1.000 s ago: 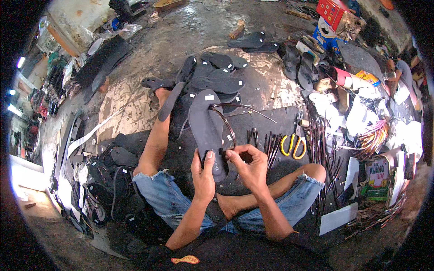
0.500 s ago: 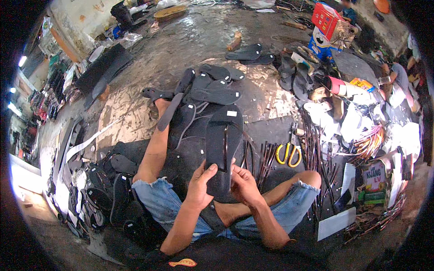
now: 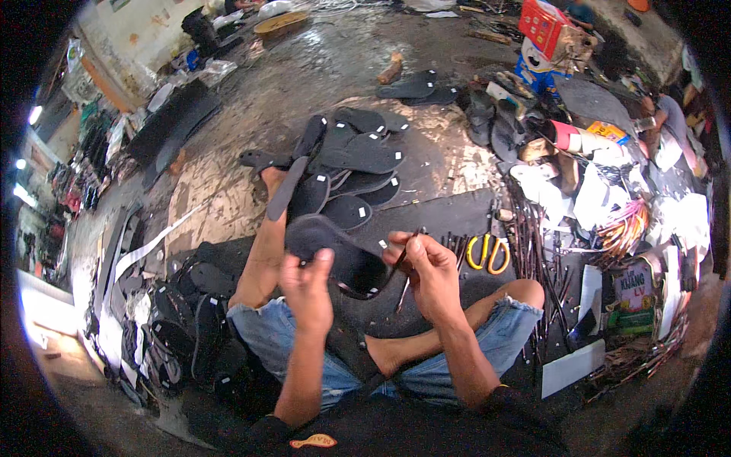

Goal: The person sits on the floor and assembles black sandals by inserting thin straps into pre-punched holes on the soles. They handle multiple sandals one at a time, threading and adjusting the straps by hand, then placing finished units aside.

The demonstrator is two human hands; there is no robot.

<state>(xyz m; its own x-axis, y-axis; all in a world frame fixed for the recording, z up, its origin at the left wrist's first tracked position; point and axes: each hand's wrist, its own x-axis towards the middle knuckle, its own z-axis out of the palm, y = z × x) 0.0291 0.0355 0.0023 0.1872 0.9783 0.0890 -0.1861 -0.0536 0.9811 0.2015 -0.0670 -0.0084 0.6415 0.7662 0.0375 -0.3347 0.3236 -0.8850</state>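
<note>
A black sandal sole (image 3: 332, 242) is tilted in front of me, held by my left hand (image 3: 307, 293) with the thumb at its near edge. To its right, my right hand (image 3: 428, 268) is closed, thumb and fingers pinching a thin dark strip (image 3: 399, 263) that runs toward the sole's right end. Whether the strip is fixed to the sole is hard to see. Beyond them lies a pile of black soles (image 3: 358, 156) with small white labels. Yellow-handled scissors (image 3: 487, 254) rest on the dark mat right of my right hand.
Bundles of dark strips (image 3: 525, 259) lie beside the scissors. A heap of black sandals (image 3: 183, 320) is at my left, near a long white strip (image 3: 152, 242). White scraps and a pink roll (image 3: 567, 141) clutter the right. A red box (image 3: 544, 27) stands far right; another person sits nearby.
The sole has turned from upright to tilted sideways and moved left with my left hand. My right hand has moved up and right, away from the sole, with the strip pinched in it.
</note>
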